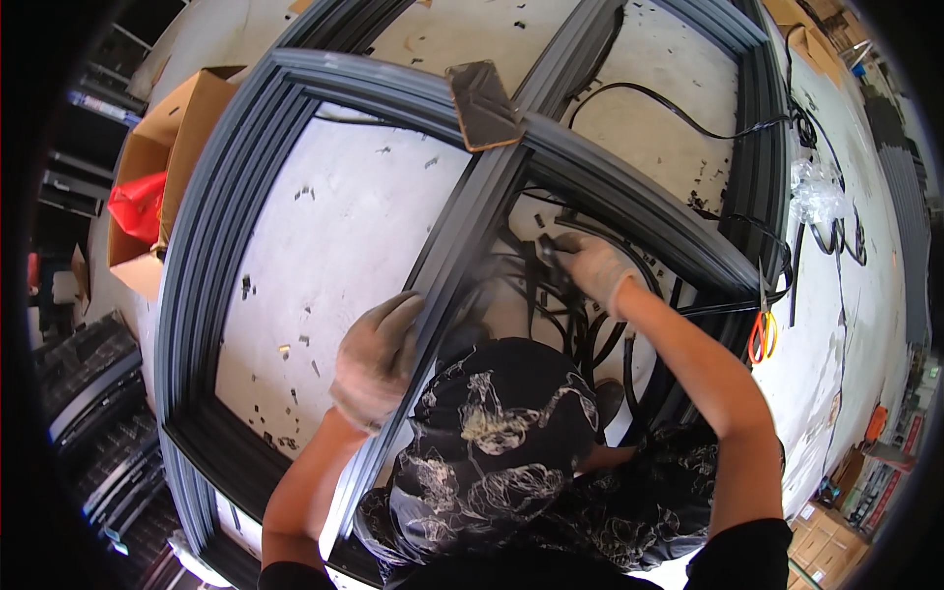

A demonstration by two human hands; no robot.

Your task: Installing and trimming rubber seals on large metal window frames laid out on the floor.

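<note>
My left hand (379,359), in a pale glove, rests against the middle bar (472,211) of a large dark grey metal frame, its fingers bent over the bar's edge. On the other side of that bar, my right hand (590,267), gloved too, is closed on a short black object (547,250). What kind of object it is I cannot make out. Below and around that hand, several black rubber strips (602,339) lie curled inside the frame opening. The area between my hands is smeared by motion.
A phone (485,103) lies on the frame's crossbar. Orange-handled scissors (761,334) rest at its right edge, near crumpled clear plastic (818,191). At left stands a cardboard box (162,177) holding a red bag (138,207). Small black scraps dot the white surface. My patterned knee (492,433) is below.
</note>
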